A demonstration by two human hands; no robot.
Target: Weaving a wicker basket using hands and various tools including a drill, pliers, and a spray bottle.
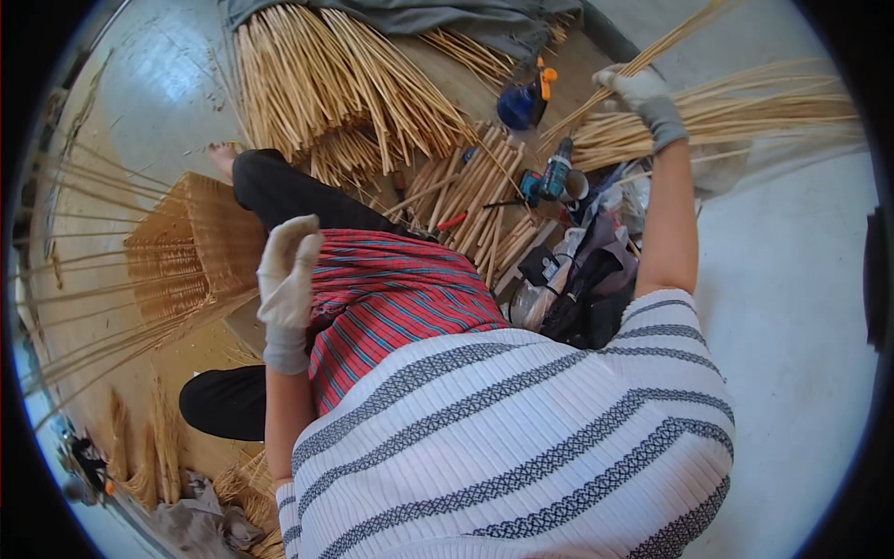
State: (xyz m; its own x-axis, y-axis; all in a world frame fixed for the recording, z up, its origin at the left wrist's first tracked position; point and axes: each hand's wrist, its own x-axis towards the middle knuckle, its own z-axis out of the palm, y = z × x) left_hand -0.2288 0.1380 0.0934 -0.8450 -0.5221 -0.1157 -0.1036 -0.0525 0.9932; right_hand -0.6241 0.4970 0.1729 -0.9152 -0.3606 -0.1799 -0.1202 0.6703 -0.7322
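Cane strands lie in a long, loose heap to the person's right; a slim bunch is clamped in the grip of the gloved right hand, near one end of that heap. Thick bundled sticks lie ahead, partly under a grey cloth. Woven basket, at left, has long strands fanning from it; its exact tilt cannot be told. Shorter cut sticks lie centrally. Gloved left hand is raised beside the basket, fingers extended, grip unclosed. Blue spray bottle and teal drill are near the cut sticks.
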